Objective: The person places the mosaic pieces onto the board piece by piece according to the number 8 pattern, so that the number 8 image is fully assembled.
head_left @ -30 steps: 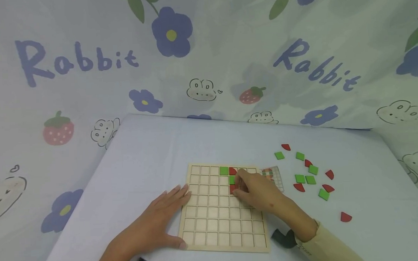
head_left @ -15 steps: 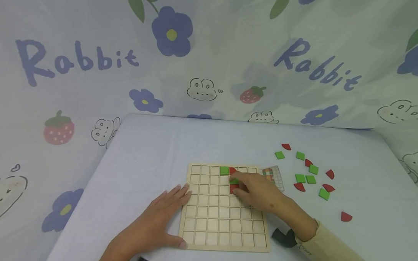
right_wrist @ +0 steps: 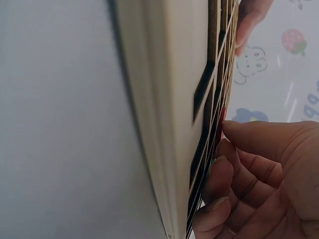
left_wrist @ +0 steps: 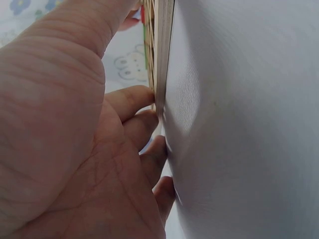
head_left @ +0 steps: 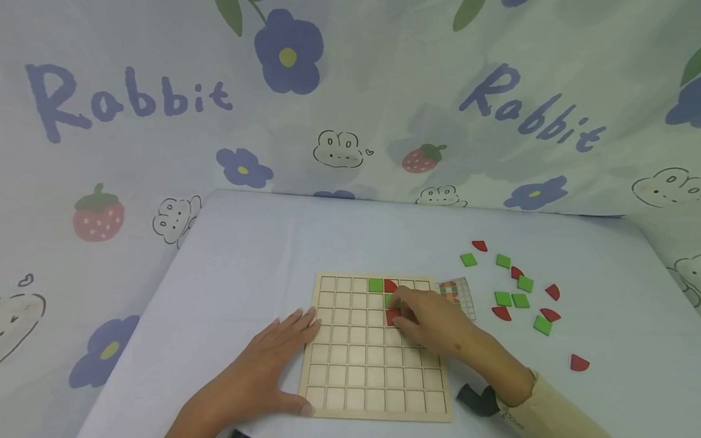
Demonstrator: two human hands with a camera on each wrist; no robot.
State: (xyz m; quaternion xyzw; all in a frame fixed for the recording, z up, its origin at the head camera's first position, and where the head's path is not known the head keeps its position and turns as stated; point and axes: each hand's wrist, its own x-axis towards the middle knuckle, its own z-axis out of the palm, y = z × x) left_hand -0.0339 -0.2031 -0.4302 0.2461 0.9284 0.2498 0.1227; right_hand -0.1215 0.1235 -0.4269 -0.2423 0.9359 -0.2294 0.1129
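Legible text: the word "Rabbit" only, printed in blue-violet brush lettering on the patterned cloth backdrop [head_left: 381, 102].

- Head view, left: "Rabbit" [head_left: 127, 101] runs nearly level, above a strawberry print.
- Head view, right: "Rabbit" [head_left: 531, 108] slants down to the right, beside a strawberry print.
- Right wrist view: a fragment of the same blue lettering [right_wrist: 311, 105] shows at the right edge of the cloth; too little of it to read.

The small grid card [head_left: 461, 296] beyond the wooden board carries coloured squares; any print on it is too small to read.
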